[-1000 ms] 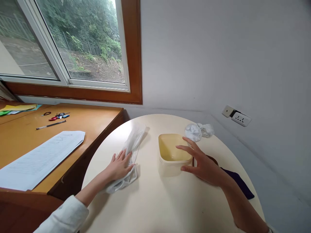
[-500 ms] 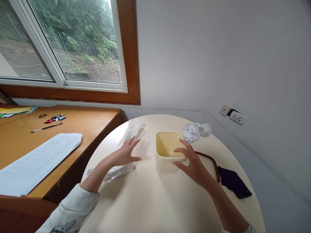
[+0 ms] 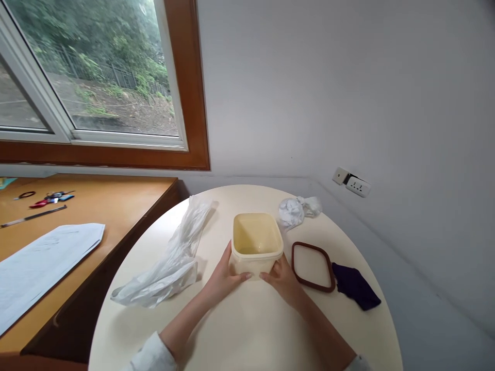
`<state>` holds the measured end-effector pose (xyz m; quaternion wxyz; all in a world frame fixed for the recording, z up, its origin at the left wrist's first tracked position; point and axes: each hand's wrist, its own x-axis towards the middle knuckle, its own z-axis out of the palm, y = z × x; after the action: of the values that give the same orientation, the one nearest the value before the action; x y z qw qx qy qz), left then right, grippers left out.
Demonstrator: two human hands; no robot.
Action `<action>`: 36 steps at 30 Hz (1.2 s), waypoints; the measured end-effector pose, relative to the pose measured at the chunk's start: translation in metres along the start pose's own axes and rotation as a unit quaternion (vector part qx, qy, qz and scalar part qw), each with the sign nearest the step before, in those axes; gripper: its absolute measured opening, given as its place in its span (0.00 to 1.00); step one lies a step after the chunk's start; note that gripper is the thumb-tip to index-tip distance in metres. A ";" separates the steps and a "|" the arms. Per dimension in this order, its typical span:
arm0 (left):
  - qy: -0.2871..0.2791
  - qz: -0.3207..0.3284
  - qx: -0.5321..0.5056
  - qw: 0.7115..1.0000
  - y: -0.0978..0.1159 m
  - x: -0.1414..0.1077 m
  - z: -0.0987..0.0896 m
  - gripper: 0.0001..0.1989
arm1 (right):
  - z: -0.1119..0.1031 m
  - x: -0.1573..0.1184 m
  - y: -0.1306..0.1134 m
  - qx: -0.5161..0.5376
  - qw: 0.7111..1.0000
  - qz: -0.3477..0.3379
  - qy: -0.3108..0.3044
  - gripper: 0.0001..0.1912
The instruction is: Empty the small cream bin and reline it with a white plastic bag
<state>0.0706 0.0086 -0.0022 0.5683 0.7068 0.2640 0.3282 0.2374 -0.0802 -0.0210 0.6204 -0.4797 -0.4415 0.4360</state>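
Note:
A pale yellow open-topped container (image 3: 257, 234) stands upright near the middle of the round cream table (image 3: 247, 324). Its inside looks empty apart from a small glint at the bottom. My left hand (image 3: 227, 273) grips its left side, thumb across the front wall. On the right side my right hand (image 3: 284, 278) holds it too, thumb at the front and fingers partly hidden behind the wall. A brown square frame-like ring (image 3: 331, 268) lies flat just right of my right hand.
A crumpled clear-white plastic bag (image 3: 170, 268) spreads along the table's left. A bunched white bag (image 3: 292, 211) lies at the back right, a dark purple cloth (image 3: 356, 286) at the right edge. Left, a wooden desk (image 3: 127, 198) carries papers (image 3: 50, 257), a pen and keys.
Both hands have moved in and closed on the container's sides. My left hand has come away from over the plastic bag. The brown ring is now in full view, and the camera view has shifted right.

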 end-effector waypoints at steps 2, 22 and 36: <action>0.008 -0.009 -0.009 1.000 -0.004 0.001 0.001 0.49 | 0.004 0.000 0.005 -0.007 1.000 0.014 -0.001 0.34; 0.066 0.003 0.012 0.998 -0.009 -0.004 0.003 0.38 | 0.014 -0.006 0.003 -0.033 0.998 0.025 0.044 0.29; 0.077 0.004 -0.005 0.997 -0.009 -0.004 0.002 0.33 | 0.014 -0.004 0.003 -0.067 0.997 0.004 0.050 0.30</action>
<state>0.0695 0.0061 -0.0122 0.5486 0.6775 0.3026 0.3853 0.2226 -0.0802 -0.0226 0.6069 -0.5428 -0.4361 0.3831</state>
